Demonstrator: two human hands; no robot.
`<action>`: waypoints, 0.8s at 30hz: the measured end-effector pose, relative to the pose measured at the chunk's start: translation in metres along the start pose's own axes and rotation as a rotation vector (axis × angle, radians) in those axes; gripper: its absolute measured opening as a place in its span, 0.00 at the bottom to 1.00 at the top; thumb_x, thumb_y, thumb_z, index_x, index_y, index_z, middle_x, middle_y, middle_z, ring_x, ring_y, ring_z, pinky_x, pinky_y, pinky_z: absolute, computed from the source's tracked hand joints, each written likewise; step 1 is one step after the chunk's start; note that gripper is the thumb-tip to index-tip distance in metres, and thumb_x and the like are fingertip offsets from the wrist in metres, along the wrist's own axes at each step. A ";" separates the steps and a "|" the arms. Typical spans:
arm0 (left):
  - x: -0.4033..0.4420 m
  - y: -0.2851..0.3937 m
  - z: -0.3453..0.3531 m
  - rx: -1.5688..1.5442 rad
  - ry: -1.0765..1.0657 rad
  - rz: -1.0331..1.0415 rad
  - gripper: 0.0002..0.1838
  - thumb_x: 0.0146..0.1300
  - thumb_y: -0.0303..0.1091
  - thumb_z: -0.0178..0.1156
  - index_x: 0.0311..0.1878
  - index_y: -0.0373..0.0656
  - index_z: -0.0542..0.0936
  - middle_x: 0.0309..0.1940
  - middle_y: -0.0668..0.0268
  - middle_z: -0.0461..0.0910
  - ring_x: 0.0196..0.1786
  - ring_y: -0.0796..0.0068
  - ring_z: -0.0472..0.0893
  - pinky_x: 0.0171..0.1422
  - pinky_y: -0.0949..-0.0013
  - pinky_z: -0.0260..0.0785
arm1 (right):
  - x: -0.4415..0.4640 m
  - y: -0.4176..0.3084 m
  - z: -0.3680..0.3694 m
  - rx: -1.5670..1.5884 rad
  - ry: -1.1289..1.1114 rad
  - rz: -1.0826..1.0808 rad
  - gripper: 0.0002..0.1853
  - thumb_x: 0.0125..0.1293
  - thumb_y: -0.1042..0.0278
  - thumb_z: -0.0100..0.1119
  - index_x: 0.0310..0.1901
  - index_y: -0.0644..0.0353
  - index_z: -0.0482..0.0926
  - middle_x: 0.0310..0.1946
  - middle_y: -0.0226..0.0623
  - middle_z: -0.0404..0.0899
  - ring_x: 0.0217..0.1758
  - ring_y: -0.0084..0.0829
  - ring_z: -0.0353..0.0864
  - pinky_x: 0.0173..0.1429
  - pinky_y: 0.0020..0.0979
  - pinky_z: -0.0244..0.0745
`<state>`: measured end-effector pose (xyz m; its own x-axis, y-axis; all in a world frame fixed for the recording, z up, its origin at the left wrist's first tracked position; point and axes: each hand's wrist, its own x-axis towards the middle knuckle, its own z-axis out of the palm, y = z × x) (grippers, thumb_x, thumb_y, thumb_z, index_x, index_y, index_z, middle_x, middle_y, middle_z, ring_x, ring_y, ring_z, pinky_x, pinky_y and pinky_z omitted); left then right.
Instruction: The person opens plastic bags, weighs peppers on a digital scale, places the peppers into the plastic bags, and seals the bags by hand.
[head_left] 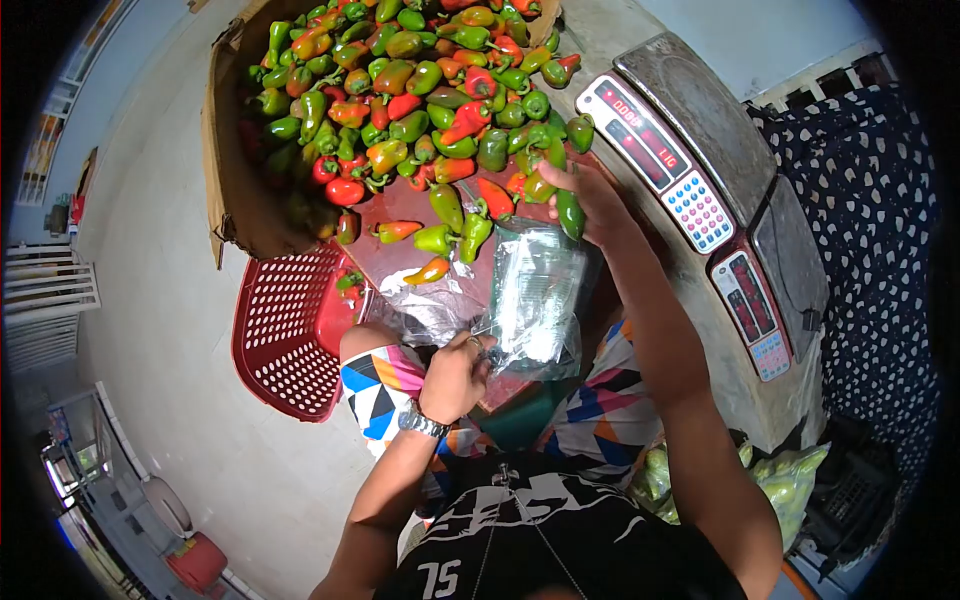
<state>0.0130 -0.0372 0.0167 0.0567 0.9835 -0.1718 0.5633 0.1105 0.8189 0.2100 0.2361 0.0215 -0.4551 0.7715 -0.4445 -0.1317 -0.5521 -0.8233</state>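
Observation:
My left hand (457,376), with a metal watch on its wrist, pinches the edge of a clear plastic bag (430,308) above my lap. Beside it, a stack of clear plastic bags (538,290) rests on the front of a dark red surface (388,207). My right hand (583,197) reaches to the right edge of the pepper pile, its fingers curled around a green pepper (570,215). More peppers touch its fingertips. Red, green and orange peppers (405,95) spill from a cardboard box (222,150) towards me, several lying loose near the bags.
A red perforated basket (285,330) stands left of the peppers, a few pieces inside. Two digital scales, one larger (660,150) and one smaller (750,310), sit on a ledge at right. Filled plastic bags (785,490) lie beside my right side, near a black crate (850,510).

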 end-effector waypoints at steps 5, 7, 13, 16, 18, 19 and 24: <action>0.001 -0.002 0.002 0.011 0.001 0.005 0.18 0.59 0.19 0.69 0.54 0.39 0.86 0.41 0.52 0.83 0.32 0.55 0.84 0.40 0.59 0.77 | -0.005 -0.013 0.008 0.113 0.019 -0.031 0.16 0.71 0.53 0.72 0.50 0.55 0.82 0.35 0.26 0.82 0.27 0.19 0.80 0.32 0.24 0.77; 0.001 -0.005 0.003 0.019 0.002 0.016 0.18 0.59 0.20 0.69 0.54 0.39 0.86 0.41 0.52 0.83 0.32 0.55 0.84 0.40 0.59 0.77 | -0.018 -0.030 -0.005 0.137 -0.029 -0.083 0.15 0.73 0.52 0.69 0.48 0.55 0.83 0.34 0.27 0.83 0.29 0.20 0.81 0.32 0.24 0.77; 0.000 -0.002 0.000 0.008 -0.012 0.008 0.18 0.58 0.20 0.68 0.53 0.38 0.85 0.44 0.52 0.84 0.36 0.53 0.85 0.44 0.60 0.77 | -0.041 -0.109 -0.071 -0.380 0.607 -0.338 0.24 0.69 0.38 0.70 0.34 0.54 0.83 0.26 0.27 0.82 0.23 0.17 0.77 0.25 0.22 0.70; -0.002 -0.002 -0.001 0.000 -0.015 0.003 0.18 0.58 0.20 0.68 0.53 0.38 0.85 0.43 0.51 0.84 0.39 0.51 0.85 0.46 0.59 0.77 | -0.034 -0.168 -0.133 -1.383 0.953 -0.077 0.53 0.42 0.19 0.76 0.55 0.64 0.89 0.52 0.59 0.88 0.58 0.50 0.89 0.65 0.44 0.81; -0.001 0.000 0.000 -0.005 -0.016 -0.003 0.17 0.58 0.20 0.68 0.52 0.37 0.86 0.43 0.51 0.84 0.40 0.50 0.85 0.46 0.59 0.77 | -0.027 -0.193 -0.161 -1.489 0.913 -0.027 0.55 0.42 0.17 0.75 0.55 0.67 0.88 0.53 0.60 0.87 0.60 0.49 0.88 0.68 0.44 0.79; 0.002 0.003 0.000 -0.002 -0.019 0.000 0.17 0.58 0.20 0.69 0.52 0.37 0.86 0.43 0.51 0.84 0.40 0.50 0.85 0.47 0.59 0.77 | -0.016 -0.205 -0.185 -1.525 0.919 0.027 0.56 0.42 0.17 0.75 0.56 0.69 0.87 0.54 0.60 0.87 0.60 0.50 0.88 0.68 0.44 0.79; 0.005 0.004 0.001 0.012 -0.009 0.014 0.17 0.57 0.20 0.69 0.52 0.37 0.86 0.41 0.51 0.84 0.38 0.51 0.86 0.46 0.58 0.78 | 0.008 -0.206 -0.225 -1.601 0.887 0.138 0.61 0.40 0.14 0.74 0.56 0.75 0.85 0.52 0.61 0.88 0.58 0.52 0.89 0.66 0.45 0.80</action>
<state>0.0162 -0.0316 0.0182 0.0720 0.9835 -0.1658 0.5722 0.0954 0.8145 0.4315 0.4267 0.1084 0.2267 0.9657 -0.1264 0.9716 -0.2333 -0.0396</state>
